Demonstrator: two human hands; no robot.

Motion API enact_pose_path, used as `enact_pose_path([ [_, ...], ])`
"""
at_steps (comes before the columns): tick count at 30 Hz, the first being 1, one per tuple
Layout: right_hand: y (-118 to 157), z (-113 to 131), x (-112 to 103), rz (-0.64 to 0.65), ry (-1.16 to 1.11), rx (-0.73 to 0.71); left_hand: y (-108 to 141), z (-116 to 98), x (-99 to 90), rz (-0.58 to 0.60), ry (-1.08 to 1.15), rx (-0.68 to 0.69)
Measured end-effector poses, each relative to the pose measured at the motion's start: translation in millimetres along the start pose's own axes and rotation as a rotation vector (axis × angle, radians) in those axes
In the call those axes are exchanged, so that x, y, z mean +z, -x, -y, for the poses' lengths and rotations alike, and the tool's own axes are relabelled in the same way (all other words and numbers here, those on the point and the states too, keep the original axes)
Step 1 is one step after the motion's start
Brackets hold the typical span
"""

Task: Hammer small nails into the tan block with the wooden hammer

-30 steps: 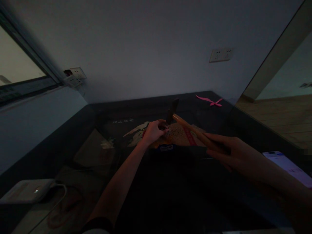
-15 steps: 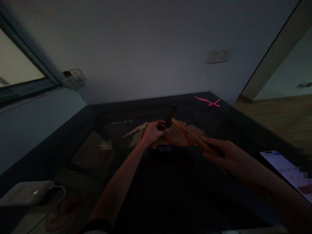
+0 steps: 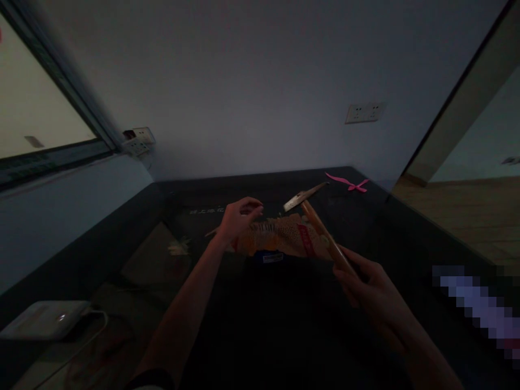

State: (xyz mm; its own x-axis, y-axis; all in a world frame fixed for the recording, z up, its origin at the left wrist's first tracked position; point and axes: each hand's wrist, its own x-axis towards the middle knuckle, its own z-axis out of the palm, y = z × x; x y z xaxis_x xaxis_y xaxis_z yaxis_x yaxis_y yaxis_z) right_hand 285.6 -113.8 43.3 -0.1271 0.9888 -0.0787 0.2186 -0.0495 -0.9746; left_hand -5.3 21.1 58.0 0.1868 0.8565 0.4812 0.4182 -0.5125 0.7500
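Observation:
A hammer with a wooden handle and metal head (image 3: 296, 201) is held in my right hand (image 3: 363, 281), fingers wrapped round the lower handle. Its head is raised above the far edge of a crumpled brown and red patterned packet (image 3: 288, 234) lying on the dark table. My left hand (image 3: 241, 218) hovers at the packet's left end, thumb and fingertips curled close together; whether something small is between them is too dark to tell. A small blue label (image 3: 273, 258) shows at the packet's near edge.
On the dark table (image 3: 260, 325), a pink ribbon (image 3: 354, 187) lies at the back right. A white device (image 3: 46, 319) with a cable sits at the front left, and a blurred-out phone (image 3: 477, 303) at the right. Wall sockets (image 3: 364, 113) are behind.
The hammer has turned and its head has moved right, away from my left hand. My left hand has shifted left off the packet's middle. The camera view has tilted slightly up.

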Motion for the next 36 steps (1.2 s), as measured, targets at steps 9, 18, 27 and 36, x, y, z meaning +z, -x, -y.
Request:
enact_pose_path([
  [9,-0.7,-6.4,2.0,0.018,-0.008,0.008,31.1,25.1,-24.6,0.054,-0.277,-0.103],
  [18,-3.0,-9.2,6.7,-0.021,0.026,0.023,32.7,31.1,-7.2,0.070,-0.229,-0.119],
  [27,-5.5,-13.9,9.8,0.001,0.015,0.037,36.5,31.9,-2.8,-0.038,-0.139,-0.125],
  [36,-10.8,-15.2,11.6,0.005,0.073,0.017,39.3,35.6,5.2,-0.081,-0.180,-0.143],
])
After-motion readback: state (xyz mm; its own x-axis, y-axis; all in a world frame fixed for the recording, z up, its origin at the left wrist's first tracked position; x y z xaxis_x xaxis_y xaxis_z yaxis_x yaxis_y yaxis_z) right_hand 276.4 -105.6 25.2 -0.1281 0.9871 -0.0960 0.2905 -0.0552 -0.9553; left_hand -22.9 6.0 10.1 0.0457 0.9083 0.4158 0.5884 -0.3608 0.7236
